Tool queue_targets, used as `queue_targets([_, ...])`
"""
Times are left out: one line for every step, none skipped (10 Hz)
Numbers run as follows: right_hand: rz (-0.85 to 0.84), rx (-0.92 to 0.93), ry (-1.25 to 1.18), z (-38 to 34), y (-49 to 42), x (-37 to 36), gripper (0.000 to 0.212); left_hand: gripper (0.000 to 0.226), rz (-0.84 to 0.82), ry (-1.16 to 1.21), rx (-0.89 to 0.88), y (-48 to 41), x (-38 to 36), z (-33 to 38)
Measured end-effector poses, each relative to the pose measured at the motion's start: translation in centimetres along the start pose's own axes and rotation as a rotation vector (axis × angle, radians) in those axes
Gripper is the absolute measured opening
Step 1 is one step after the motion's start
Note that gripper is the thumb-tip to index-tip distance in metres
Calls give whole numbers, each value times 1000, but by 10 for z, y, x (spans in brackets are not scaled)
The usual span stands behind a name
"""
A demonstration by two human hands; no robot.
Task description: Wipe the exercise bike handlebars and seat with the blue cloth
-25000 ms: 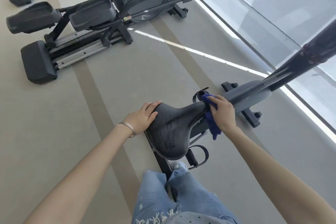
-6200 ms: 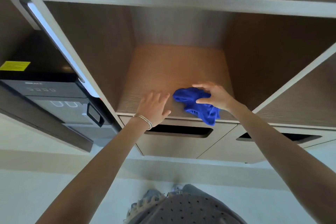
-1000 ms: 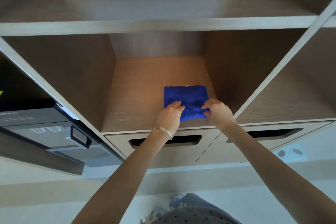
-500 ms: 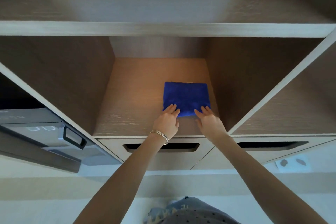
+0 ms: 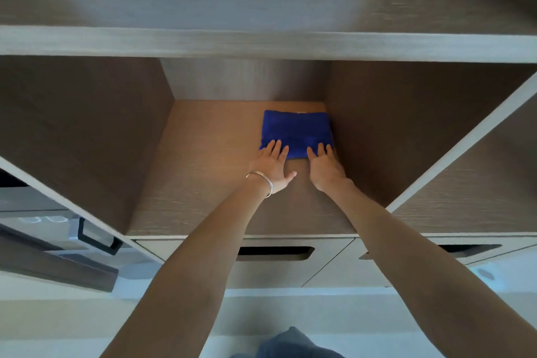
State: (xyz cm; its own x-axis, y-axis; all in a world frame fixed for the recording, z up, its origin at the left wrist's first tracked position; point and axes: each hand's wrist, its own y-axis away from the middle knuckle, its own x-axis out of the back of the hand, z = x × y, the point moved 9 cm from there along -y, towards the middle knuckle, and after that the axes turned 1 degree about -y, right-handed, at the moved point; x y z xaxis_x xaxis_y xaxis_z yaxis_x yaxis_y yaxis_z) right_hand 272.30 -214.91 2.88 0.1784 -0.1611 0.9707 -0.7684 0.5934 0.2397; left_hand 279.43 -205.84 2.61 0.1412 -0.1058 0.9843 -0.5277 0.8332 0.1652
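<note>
The blue cloth point(image 5: 296, 131) lies folded into a flat rectangle deep in a wooden shelf compartment point(image 5: 209, 171), close to its right wall. My left hand point(image 5: 271, 167), with a thin bracelet at the wrist, rests flat with its fingertips on the cloth's near left edge. My right hand point(image 5: 324, 167) lies flat beside it, fingertips on the near right edge. Both hands have their fingers stretched out and grip nothing. The exercise bike is out of view.
A shelf board point(image 5: 261, 43) runs across above the compartment. Drawers with slot handles point(image 5: 276, 253) sit below. A dark appliance with a handle point(image 5: 93, 238) stands in the compartment at the left. Another open compartment point(image 5: 479, 189) lies at the right.
Both hands have pushed the folded cloth farther back into the compartment, toward its right wall. Earlier the cloth was crumpled in my right hand; before that it was on the bike seat.
</note>
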Motion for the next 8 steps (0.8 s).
queue_targets([-1,-10,4,5,-22,6,65,69,-1,-16,-8,-20,4,-5])
queue_targets([4,-12,-3,7,-41,7,68,66,21,-35,-14,-38,4,-9])
queue_targets([14,-32,-11,7,-60,9,71,63,14,-70,-4,-55,7,-14])
queue_targets([10,-56,-43,9,-78,14,66,63,15,-89,1,-72,10,-17])
queue_targets([4,-70,-41,12,-88,19,68,63,7,-96,18,-81,11,-18])
queue_targets([11,-63,-50,12,-89,22,61,62,-11,-127,40,-84,15,-21])
queue_targets([92,-9,-51,5,-78,35,56,62,-3,-157,56,-70,23,-24])
queue_targets([220,64,-119,-5,-61,49,52,59,100,-53,81,-44,36,-36])
